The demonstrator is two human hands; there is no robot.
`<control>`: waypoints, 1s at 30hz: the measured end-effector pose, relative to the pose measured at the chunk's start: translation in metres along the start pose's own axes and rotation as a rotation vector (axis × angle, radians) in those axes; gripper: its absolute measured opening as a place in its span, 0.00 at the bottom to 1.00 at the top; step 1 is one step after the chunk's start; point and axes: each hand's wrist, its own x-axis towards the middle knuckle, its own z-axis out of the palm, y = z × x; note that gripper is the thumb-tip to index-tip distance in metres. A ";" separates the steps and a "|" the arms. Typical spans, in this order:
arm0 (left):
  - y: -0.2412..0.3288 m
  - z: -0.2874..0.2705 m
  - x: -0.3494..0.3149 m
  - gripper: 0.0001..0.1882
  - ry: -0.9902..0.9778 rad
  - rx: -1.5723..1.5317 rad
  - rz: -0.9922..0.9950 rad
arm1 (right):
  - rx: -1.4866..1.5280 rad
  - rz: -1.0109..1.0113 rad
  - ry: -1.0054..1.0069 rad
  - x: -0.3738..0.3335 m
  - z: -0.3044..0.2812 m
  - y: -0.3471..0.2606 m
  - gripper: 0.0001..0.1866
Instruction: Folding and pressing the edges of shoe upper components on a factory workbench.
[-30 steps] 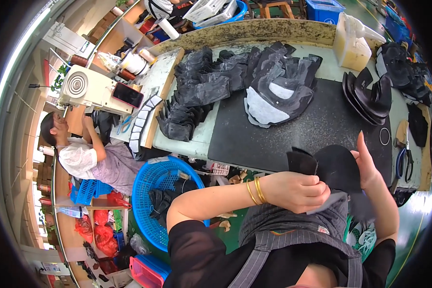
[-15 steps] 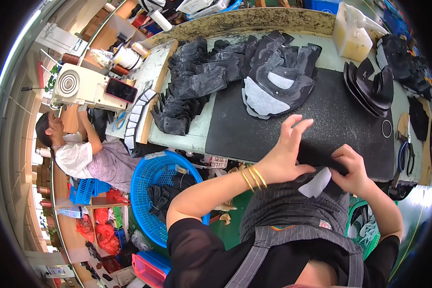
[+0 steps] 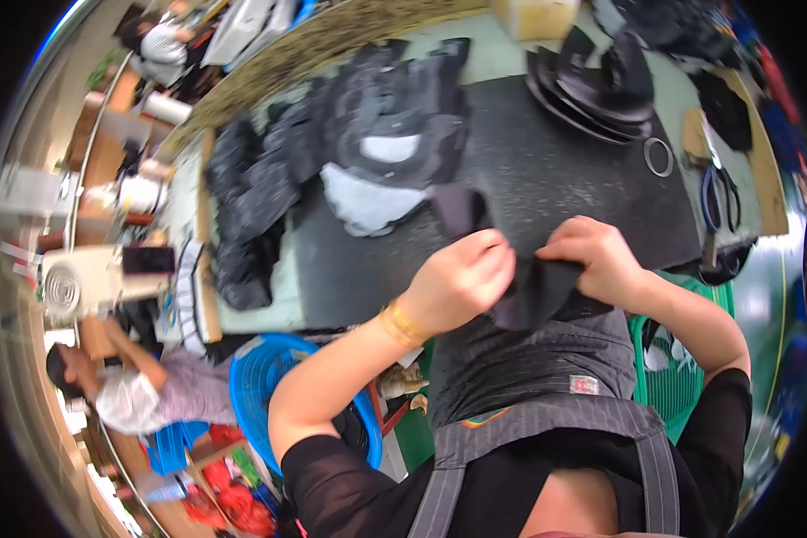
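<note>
Between my two hands, over the near edge of the black work mat (image 3: 547, 134), hangs a curved black shoe upper (image 3: 542, 291). The thumb and fingers of my left hand (image 3: 464, 280) are pinched on its left part, and a dark flap rises beyond the knuckles. My right hand (image 3: 601, 262) grips its right part with bent fingers. Left of the flap lies a heap of black shoe uppers (image 3: 403, 112); a light grey toe patch (image 3: 372, 202) shows on the nearest one. A nested stack of smooth black uppers (image 3: 596, 94) rests at the mat's far right.
Scissors (image 3: 717, 188) and a metal ring (image 3: 658, 157) lie to the right. Piled dark pieces (image 3: 251, 197) cover the table's left. Below stand a blue basket (image 3: 251, 394) and a green basket (image 3: 677, 386). At far left a person (image 3: 139, 381) sits by a sewing machine (image 3: 81, 278).
My view has swung right. Both hands have come up over the mat's near edge with the upper; my left fingers, spread before, are now closed on it. Its pale patch no longer shows.
</note>
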 end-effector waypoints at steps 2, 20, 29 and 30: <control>0.009 0.006 -0.008 0.20 0.025 -0.244 -0.234 | -0.227 -0.250 0.000 -0.007 -0.001 0.002 0.20; 0.005 0.009 -0.009 0.15 -0.041 0.034 0.041 | -0.441 -0.509 0.050 -0.009 0.004 0.010 0.19; 0.003 0.000 -0.010 0.18 -0.129 0.016 0.015 | -0.420 -0.465 0.013 -0.004 0.000 0.005 0.19; 0.002 -0.002 -0.011 0.20 -0.174 0.016 0.014 | -0.421 -0.465 0.012 -0.005 -0.001 0.004 0.19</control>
